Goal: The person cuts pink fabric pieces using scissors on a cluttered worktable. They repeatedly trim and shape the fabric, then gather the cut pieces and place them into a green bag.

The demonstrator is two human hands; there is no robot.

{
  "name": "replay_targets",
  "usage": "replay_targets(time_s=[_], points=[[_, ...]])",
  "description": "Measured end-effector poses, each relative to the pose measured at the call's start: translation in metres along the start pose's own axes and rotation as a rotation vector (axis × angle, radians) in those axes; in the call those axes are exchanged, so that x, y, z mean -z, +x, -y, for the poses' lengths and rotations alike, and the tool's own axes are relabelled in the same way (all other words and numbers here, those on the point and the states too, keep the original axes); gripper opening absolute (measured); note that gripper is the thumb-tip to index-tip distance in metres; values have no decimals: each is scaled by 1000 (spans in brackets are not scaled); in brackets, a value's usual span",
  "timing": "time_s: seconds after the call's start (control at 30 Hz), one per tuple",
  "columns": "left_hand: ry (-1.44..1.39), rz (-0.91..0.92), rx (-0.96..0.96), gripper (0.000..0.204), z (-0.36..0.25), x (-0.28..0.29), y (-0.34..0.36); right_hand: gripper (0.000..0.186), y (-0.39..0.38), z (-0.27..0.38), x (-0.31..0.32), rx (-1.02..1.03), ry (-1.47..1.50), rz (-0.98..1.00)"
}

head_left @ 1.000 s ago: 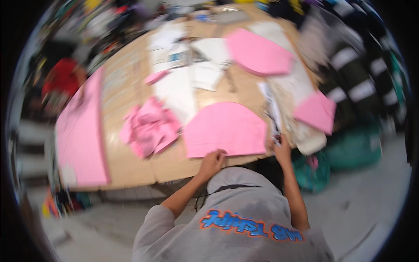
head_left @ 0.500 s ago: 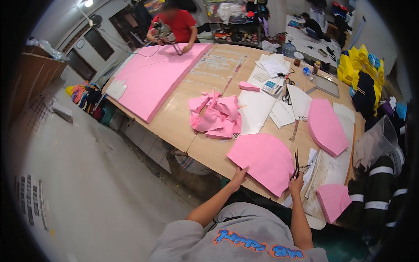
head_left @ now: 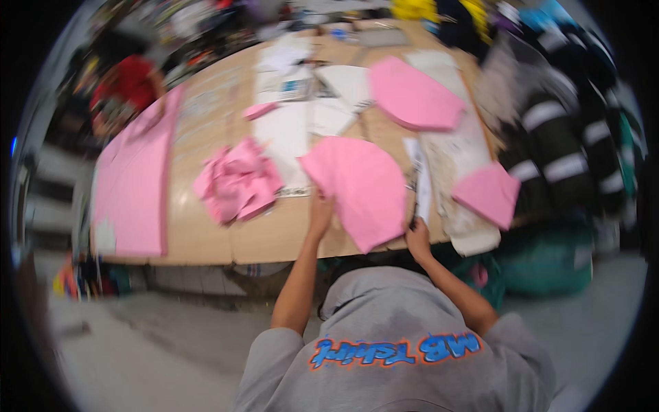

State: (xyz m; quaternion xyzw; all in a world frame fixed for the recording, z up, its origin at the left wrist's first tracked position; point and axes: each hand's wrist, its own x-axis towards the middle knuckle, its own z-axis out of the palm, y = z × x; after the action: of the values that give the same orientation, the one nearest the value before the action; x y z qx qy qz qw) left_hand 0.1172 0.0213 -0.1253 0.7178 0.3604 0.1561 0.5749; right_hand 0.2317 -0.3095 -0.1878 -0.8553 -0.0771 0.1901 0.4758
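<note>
Pink fabric panel (head_left: 364, 189), one: on the wooden table (head_left: 189, 237), at its near edge. Left hand (head_left: 320, 213), as I see it remotely: fingers closed on the panel's left edge. Right hand (head_left: 418, 240): curled around dark scissors (head_left: 414, 221), details blurred. Crumpled pink cloth (head_left: 237, 182): left of the panel.

The rounded pink piece (head_left: 360, 189) looks like soft matt cloth, smooth over its face; the crumpled pink heap (head_left: 239, 182) is of similar cloth, also matt, its surface made uneven by the folds; the bench (head_left: 195, 237) seems of pale wood, mostly smooth, with a light sheen near the heap and worn, whitish patches farther away. The white sheets (head_left: 281, 141) look like matt paper or card; the translucent bag (head_left: 506, 89) appears of thin plastic, a little glossy; the grey shirt (head_left: 405, 309) is matt cloth, with a brighter print (head_left: 395, 351).
</note>
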Motion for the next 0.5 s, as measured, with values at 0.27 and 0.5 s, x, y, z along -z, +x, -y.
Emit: replay_targets(time_s=[0.27, 0.5], points=[[619, 343, -766, 70, -11, -62, -23, 48, -63, 20, 27, -286, 405, 38], [845, 625, -954, 80, 0, -101, -33, 75, -149, 23, 22, -398, 16, -8]])
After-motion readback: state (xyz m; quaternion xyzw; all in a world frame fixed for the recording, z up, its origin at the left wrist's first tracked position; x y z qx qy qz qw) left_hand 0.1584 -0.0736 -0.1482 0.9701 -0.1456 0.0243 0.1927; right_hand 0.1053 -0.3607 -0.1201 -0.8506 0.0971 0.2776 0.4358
